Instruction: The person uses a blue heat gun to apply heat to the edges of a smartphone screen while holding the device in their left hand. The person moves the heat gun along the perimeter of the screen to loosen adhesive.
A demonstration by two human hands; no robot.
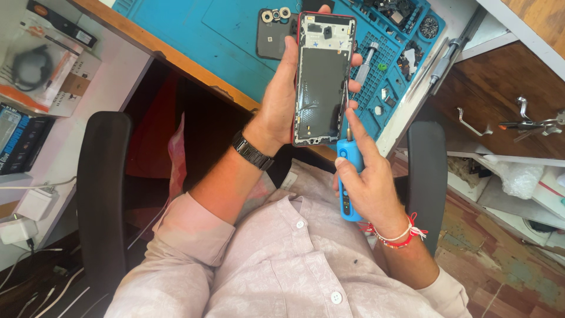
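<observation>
Opened phone held upright in the left hand, driver tip at its lower right edge.

Phone frame (321,79), back cover off, stood with its long axis near vertical above the lap, the left hand (282,94) clamped around its left side, fingertips wrapping the right edge. Just below and right, the right hand (368,182) was closed on a blue electric screwdriver (345,176), forefinger stretched along it, its bit pointing up and touching or nearly touching the frame's lower right edge. Behind lay a blue work mat (223,35) with a dark back cover (272,35). At far left sat a flat box (41,65) showing a black cable, and a dark blue package (15,138) below it.
</observation>
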